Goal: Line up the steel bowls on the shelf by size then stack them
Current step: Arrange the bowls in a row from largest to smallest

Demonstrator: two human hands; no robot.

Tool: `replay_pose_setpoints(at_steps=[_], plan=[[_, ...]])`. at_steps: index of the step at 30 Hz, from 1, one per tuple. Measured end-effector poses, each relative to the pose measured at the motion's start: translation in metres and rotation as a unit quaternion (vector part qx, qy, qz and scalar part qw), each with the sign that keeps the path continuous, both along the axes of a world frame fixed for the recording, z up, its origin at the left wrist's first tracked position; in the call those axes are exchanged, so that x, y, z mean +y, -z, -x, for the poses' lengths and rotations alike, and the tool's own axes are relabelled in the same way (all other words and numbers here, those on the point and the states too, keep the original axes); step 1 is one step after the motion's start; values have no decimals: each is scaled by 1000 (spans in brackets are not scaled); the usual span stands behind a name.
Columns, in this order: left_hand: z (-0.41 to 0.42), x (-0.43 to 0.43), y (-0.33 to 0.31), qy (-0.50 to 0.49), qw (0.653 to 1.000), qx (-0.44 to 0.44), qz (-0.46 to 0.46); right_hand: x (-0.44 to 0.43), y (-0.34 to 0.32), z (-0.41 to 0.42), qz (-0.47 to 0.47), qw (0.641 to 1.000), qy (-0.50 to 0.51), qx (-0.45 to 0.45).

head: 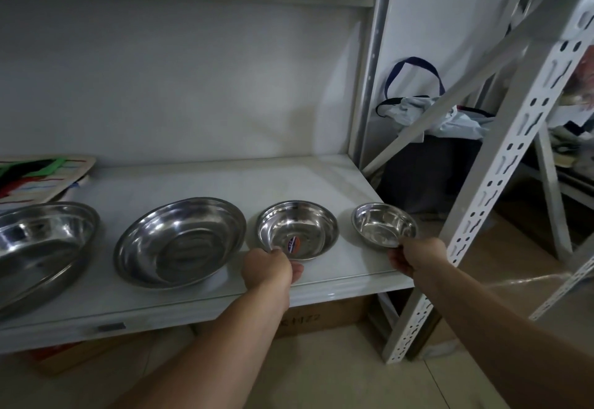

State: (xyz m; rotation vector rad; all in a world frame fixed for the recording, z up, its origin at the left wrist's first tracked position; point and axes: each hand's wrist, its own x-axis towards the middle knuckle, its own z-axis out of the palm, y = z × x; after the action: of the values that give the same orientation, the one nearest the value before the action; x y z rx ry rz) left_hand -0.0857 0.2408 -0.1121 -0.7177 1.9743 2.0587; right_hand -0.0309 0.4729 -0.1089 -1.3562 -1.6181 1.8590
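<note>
Several steel bowls stand in a row on the white shelf (225,180), shrinking from left to right. The largest bowl (35,248) is cut off by the left edge. Beside it sits a wide bowl (180,241). My left hand (270,267) grips the near rim of the third bowl (299,228), which has a sticker inside. My right hand (414,256) pinches the near rim of the smallest bowl (384,225) at the shelf's right end. No two bowls touch.
A flat colourful board (38,177) lies at the back left of the shelf. White slotted uprights (501,164) and a diagonal brace stand to the right. A dark bag with cloth (430,151) sits behind them. A cardboard box (321,315) lies under the shelf.
</note>
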Motion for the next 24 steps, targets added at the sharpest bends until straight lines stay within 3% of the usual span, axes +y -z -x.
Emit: replay_pose_setpoints(at_steps=[10, 16, 24], plan=[[-27, -16, -12, 44, 997, -22, -51, -26, -8, -28, 22, 999, -27, 9], [-66, -71, -13, 133, 987, -57, -68, -84, -13, -52, 37, 995, -90, -15], [-84, -152, -22, 133, 988, -54, -49, -163, -29, -62, 21, 987, -159, -13]])
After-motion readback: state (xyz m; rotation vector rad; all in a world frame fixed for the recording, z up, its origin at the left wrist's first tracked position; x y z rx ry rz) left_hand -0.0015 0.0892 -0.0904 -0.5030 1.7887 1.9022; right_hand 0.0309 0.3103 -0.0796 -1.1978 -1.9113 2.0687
